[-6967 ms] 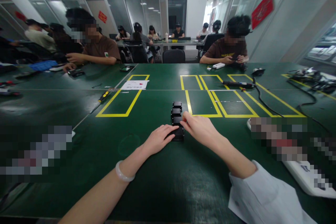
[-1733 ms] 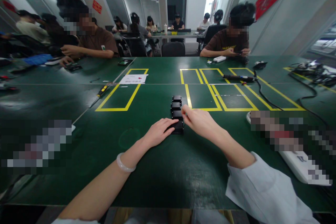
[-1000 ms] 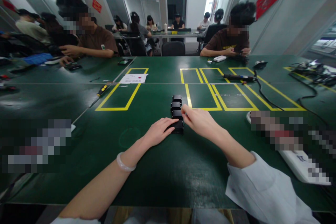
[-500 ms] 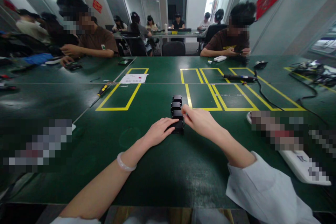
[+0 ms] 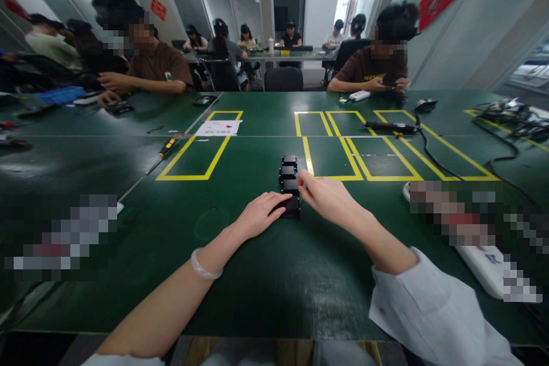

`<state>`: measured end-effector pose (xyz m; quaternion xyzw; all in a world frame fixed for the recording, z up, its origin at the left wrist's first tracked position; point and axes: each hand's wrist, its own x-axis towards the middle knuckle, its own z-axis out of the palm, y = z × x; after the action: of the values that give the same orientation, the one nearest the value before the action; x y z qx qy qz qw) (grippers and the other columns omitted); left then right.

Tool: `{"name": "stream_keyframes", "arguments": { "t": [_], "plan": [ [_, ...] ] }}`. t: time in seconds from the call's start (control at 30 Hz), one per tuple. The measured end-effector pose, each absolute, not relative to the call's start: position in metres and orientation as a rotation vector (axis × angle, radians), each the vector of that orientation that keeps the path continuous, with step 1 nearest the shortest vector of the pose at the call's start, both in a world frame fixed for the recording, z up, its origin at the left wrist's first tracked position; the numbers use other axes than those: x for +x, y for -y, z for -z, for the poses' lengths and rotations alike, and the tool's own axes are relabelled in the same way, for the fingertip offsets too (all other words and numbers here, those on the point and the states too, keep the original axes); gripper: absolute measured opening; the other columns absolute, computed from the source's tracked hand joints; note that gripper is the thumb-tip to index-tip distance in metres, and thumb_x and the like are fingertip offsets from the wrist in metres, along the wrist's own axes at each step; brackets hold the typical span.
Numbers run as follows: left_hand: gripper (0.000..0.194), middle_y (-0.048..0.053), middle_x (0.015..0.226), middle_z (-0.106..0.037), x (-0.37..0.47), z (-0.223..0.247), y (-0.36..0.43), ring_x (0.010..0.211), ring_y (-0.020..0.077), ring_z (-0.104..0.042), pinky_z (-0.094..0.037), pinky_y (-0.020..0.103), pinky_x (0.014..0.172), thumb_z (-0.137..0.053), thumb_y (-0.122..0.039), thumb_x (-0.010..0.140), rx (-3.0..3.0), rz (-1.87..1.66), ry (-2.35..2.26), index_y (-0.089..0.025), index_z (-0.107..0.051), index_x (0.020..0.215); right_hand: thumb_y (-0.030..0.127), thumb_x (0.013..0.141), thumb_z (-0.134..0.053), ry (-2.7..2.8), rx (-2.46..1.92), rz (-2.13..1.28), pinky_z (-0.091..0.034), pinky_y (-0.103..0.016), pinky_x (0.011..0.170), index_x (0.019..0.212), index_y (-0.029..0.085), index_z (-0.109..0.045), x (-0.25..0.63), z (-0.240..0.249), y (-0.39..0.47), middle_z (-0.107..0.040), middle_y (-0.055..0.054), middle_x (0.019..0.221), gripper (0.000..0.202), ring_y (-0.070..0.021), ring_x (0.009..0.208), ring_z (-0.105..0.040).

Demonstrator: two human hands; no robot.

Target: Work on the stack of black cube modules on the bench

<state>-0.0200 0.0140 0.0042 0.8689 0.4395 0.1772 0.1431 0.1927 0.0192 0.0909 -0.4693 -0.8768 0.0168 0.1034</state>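
Observation:
A column of several black blocks stands on the green table, straight ahead of me. My left hand rests with extended fingers on the left side and top of the nearest block. At the right side of the blocks, my right hand is closed, its fingers curled in a pinch. Whatever is between those fingertips is hidden or too small to name.
Yellow tape rectangles mark the green table. A yellow-black screwdriver and a paper sheet lie left. On the right are a black tool with a cable and a white power strip. People sit across the table.

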Motion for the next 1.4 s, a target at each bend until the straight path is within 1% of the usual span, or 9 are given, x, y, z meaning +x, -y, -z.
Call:
{"name": "stream_keyframes", "arguments": {
  "t": [0.2,0.4,0.57,0.73,0.8,0.97,1.2,1.33,1.4],
  "plan": [
    [0.039,0.004,0.125,-0.055,-0.0203,-0.0034,-0.0145,0.110,0.0202,-0.051,-0.042,0.036,0.095,-0.036,-0.037,0.098,2.511,-0.516,-1.263,-0.028,-0.043,0.135,0.026,0.094,-0.034,2.586,-1.370,-0.045,-0.025,-0.024,0.054,0.104,0.020,-0.046,0.1930,-0.0919,-0.0183,-0.067,-0.002,0.079,0.016,-0.0149,0.066,-0.061],
    [0.039,0.004,0.123,-0.055,-0.0193,-0.0054,-0.0136,0.108,0.0199,-0.051,-0.043,0.035,0.095,-0.036,-0.036,0.098,2.512,-0.509,-1.261,-0.028,-0.042,0.135,0.037,0.096,-0.033,2.611,-1.412,-0.031,-0.025,-0.025,0.053,0.099,0.021,-0.049,0.1925,-0.0935,-0.0189,-0.068,-0.003,0.080,0.023,-0.0176,0.070,-0.063],
    [0.038,0.003,0.124,-0.055,-0.0197,-0.0047,-0.0146,0.109,0.0198,-0.050,-0.042,0.035,0.096,-0.037,-0.035,0.098,2.520,-0.514,-1.253,-0.028,-0.043,0.135,0.029,0.095,-0.035,2.606,-1.414,-0.046,-0.025,-0.024,0.053,0.102,0.021,-0.048,0.1922,-0.0924,-0.0199,-0.068,-0.002,0.080,0.017,-0.0162,0.068,-0.063],
    [0.038,0.003,0.124,-0.055,-0.0201,-0.0041,-0.0147,0.108,0.0193,-0.051,-0.042,0.035,0.094,-0.036,-0.035,0.098,2.523,-0.512,-1.257,-0.028,-0.042,0.135,0.025,0.093,-0.036,2.593,-1.399,-0.065,-0.024,-0.024,0.053,0.103,0.021,-0.047,0.1924,-0.0927,-0.0188,-0.068,-0.002,0.083,0.016,-0.0147,0.067,-0.061],
    [0.038,0.003,0.123,-0.055,-0.0200,-0.0039,-0.0145,0.108,0.0194,-0.051,-0.043,0.035,0.094,-0.036,-0.036,0.098,2.520,-0.520,-1.260,-0.028,-0.042,0.135,0.027,0.094,-0.035,2.592,-1.401,-0.061,-0.025,-0.024,0.053,0.103,0.021,-0.047,0.1927,-0.0927,-0.0185,-0.068,-0.002,0.083,0.016,-0.0148,0.067,-0.061],
    [0.039,0.004,0.123,-0.055,-0.0194,-0.0044,-0.0142,0.108,0.0198,-0.051,-0.043,0.035,0.094,-0.036,-0.037,0.098,2.513,-0.518,-1.264,-0.028,-0.043,0.135,0.038,0.096,-0.034,2.607,-1.415,-0.034,-0.025,-0.024,0.053,0.100,0.021,-0.049,0.1930,-0.0930,-0.0188,-0.068,-0.003,0.079,0.023,-0.0168,0.069,-0.063],
    [0.039,0.004,0.124,-0.055,-0.0191,-0.0059,-0.0141,0.109,0.0203,-0.051,-0.043,0.036,0.095,-0.036,-0.036,0.098,2.508,-0.522,-1.254,-0.028,-0.043,0.135,0.028,0.096,-0.031,2.606,-1.437,-0.014,-0.024,-0.025,0.052,0.103,0.021,-0.048,0.1917,-0.0946,-0.0183,-0.068,-0.003,0.080,0.020,-0.0154,0.066,-0.062],
    [0.039,0.004,0.125,-0.055,-0.0195,-0.0048,-0.0144,0.110,0.0202,-0.051,-0.043,0.037,0.095,-0.036,-0.036,0.098,2.504,-0.516,-1.264,-0.028,-0.043,0.135,0.027,0.095,-0.033,2.587,-1.393,-0.031,-0.024,-0.024,0.053,0.103,0.021,-0.048,0.1926,-0.0925,-0.0183,-0.068,-0.002,0.081,0.018,-0.0150,0.065,-0.061],
    [0.039,0.004,0.125,-0.055,-0.0194,-0.0046,-0.0145,0.110,0.0202,-0.051,-0.042,0.037,0.096,-0.036,-0.036,0.098,2.505,-0.512,-1.263,-0.028,-0.042,0.135,0.031,0.096,-0.033,2.586,-1.376,-0.038,-0.026,-0.024,0.053,0.103,0.021,-0.047,0.1929,-0.0918,-0.0185,-0.068,-0.002,0.082,0.019,-0.0153,0.067,-0.061]
  ]
}}
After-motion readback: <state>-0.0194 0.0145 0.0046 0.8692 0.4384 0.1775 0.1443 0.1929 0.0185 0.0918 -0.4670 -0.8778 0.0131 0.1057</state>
